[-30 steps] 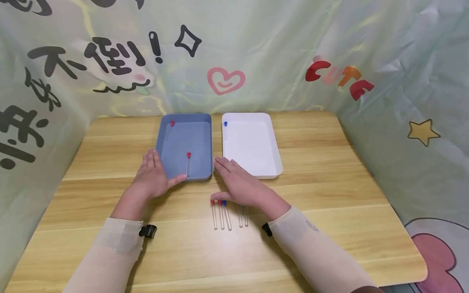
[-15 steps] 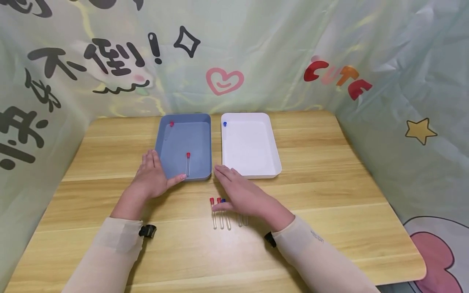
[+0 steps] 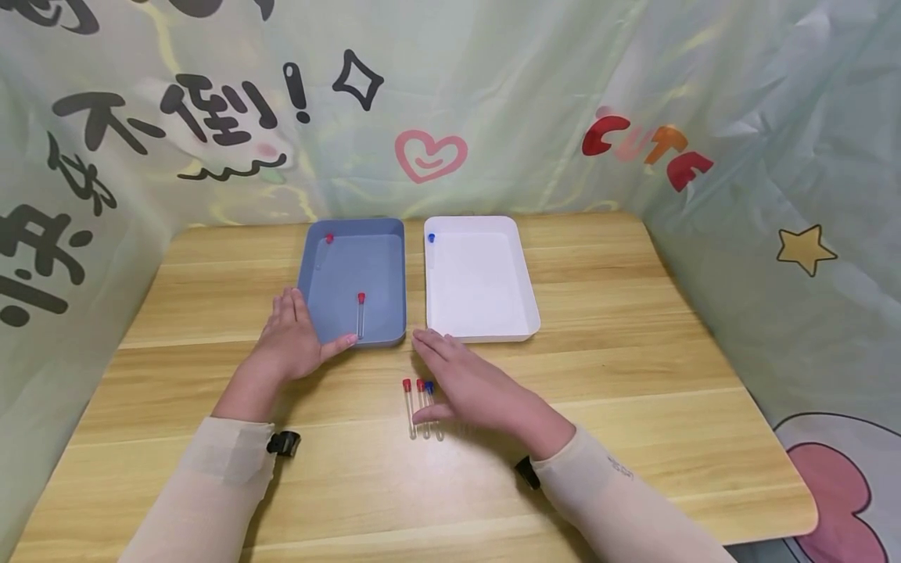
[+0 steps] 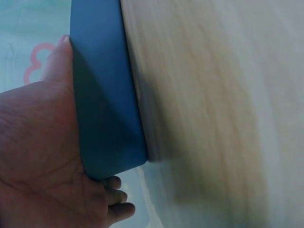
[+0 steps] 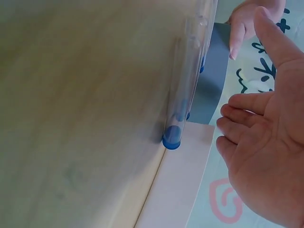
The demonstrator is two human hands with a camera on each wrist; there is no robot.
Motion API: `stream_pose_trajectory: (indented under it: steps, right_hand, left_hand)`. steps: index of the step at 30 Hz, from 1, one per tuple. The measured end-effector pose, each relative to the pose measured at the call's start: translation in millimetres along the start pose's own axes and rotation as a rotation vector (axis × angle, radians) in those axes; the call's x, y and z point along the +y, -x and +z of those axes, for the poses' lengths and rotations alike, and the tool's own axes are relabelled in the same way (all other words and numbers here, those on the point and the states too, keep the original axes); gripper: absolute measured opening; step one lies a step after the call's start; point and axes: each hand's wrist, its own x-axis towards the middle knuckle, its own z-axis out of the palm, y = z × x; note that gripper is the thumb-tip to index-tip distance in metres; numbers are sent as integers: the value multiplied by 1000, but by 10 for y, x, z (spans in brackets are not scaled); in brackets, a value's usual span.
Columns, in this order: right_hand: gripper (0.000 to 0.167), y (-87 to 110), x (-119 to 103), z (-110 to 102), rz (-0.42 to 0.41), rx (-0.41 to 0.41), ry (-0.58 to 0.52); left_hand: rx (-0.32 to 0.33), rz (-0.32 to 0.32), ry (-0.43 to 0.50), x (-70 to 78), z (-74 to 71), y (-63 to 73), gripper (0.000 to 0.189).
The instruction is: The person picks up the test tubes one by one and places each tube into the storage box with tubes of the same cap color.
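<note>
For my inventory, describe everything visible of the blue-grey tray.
The blue-grey tray is shallow, rectangular, round-cornered and plastic-looking. It lies flat, open side up, on the table, left of the white tray with a gap between. Two red-capped tubes lie inside, one near the front, one far left. The left hand touches its near and left sides.

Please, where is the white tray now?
In the head view, the white tray stands on the table just right of the blue-grey tray, with a narrow gap between, and beyond the right hand.
</note>
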Motion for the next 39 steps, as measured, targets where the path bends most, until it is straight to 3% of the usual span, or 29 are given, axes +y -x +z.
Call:
stream_pose_trajectory:
  steps: [6, 16, 27, 39]
  right_hand:
    - [115, 24, -3, -7, -36, -21, 73]
    - [128, 40, -20, 17, -15, -147, 106]
    - [119, 7, -62, 99, -30, -204, 221]
    - [108, -6, -102, 141, -29, -201, 278]
  left_hand:
    - [-10, 2, -38, 35, -43, 26, 141]
    - [-12, -10, -32, 26, -18, 2, 139]
    - [-18, -14, -39, 30, -15, 6, 138]
    - [-6, -11, -25, 36, -13, 22, 139]
